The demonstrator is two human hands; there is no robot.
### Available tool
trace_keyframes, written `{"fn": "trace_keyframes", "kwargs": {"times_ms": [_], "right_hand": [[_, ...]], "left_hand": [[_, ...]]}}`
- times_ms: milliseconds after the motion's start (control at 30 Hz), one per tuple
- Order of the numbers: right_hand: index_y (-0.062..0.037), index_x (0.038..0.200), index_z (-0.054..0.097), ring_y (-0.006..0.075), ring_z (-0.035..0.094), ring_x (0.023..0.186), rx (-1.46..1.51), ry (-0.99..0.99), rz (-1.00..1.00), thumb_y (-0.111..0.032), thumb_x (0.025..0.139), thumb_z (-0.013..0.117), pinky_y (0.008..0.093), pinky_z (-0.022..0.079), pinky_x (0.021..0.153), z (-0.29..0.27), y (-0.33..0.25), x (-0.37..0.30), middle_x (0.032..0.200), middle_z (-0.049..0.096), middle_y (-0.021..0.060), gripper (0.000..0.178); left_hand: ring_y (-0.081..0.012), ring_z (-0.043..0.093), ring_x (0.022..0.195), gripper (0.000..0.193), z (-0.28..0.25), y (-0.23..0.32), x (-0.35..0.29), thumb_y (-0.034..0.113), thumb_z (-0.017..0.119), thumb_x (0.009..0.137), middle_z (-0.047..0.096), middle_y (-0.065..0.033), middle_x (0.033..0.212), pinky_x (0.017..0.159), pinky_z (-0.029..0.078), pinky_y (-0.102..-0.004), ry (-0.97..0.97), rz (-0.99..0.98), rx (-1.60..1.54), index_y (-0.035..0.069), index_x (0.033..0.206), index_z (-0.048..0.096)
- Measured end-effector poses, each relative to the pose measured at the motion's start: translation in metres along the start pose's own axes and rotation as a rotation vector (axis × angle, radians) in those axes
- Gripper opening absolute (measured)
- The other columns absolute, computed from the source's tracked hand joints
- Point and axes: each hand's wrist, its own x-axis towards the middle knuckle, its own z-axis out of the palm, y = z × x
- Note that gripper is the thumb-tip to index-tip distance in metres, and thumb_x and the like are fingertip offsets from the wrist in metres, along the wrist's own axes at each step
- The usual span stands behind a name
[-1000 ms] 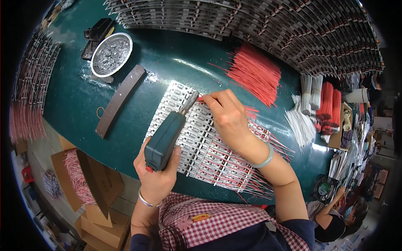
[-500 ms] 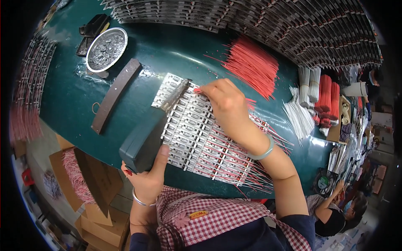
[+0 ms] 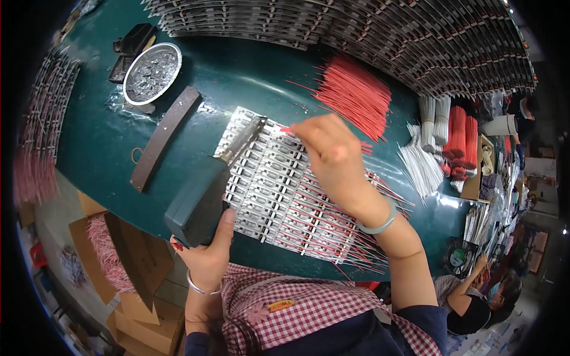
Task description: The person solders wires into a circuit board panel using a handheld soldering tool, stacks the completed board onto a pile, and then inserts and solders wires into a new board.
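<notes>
My left hand (image 3: pixel 208 246) grips a hand tool (image 3: pixel 199 199) with a dark green block body and a long grey metal nose, rather like a soldering gun. Its tip hangs over the upper left part of a sheet of silver circuit boards (image 3: pixel 261 190). My right hand (image 3: pixel 335 151), fingers pinched, holds a few short red wires (image 3: pixel 366 148); their ends show on both sides of the hand, just right of the tool's tip. Thin red and pale wires (image 3: pixel 323 222) run from rows on the right part of the sheet.
Loose red wires (image 3: pixel 356 98) and white wires (image 3: pixel 420 163) lie to the right, near bundled wires (image 3: pixel 457 139). A metal bowl (image 3: pixel 152 74) of silvery bits and a curved brown bar (image 3: pixel 166 139) are at left. Stacked wired boards (image 3: pixel 415 41) line the back. A co-worker (image 3: pixel 475 302) sits at right.
The tool's tip has drawn slightly left and down, away from the wire ends. My right hand has shifted a little to the right, still pinching the red wires.
</notes>
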Motion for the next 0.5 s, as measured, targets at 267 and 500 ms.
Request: {"fn": "trace_keyframes", "kwargs": {"times_ms": [267, 500], "right_hand": [[0.0014, 0.105, 0.067, 0.0276, 0.060, 0.092, -0.028, -0.104, -0.082, 0.001, 0.076, 0.064, 0.0370, 0.054, 0.076, 0.023, 0.000, -0.015, 0.100, 0.062, 0.0117, 0.030], [0.0035, 0.104, 0.067, 0.0271, 0.059, 0.090, -0.099, -0.090, -0.110, 0.001, 0.074, 0.064, 0.0355, 0.053, 0.074, 0.024, -0.002, -0.016, 0.098, 0.061, 0.0120, 0.030]], "left_hand": [[-0.0082, 0.056, 0.059, 0.034, -0.010, -0.019, 0.000, -0.005, 0.072, 0.086, 0.070, -0.0130, 0.105, 0.050, 0.045, -0.0220, -0.045, 0.131, 0.099, -0.006, 0.118, 0.062], [-0.0082, 0.055, 0.057, 0.029, -0.008, -0.021, 0.002, -0.003, 0.074, 0.086, 0.067, -0.0065, 0.086, 0.049, 0.042, -0.0220, -0.074, 0.180, 0.166, -0.004, 0.113, 0.065]]}}
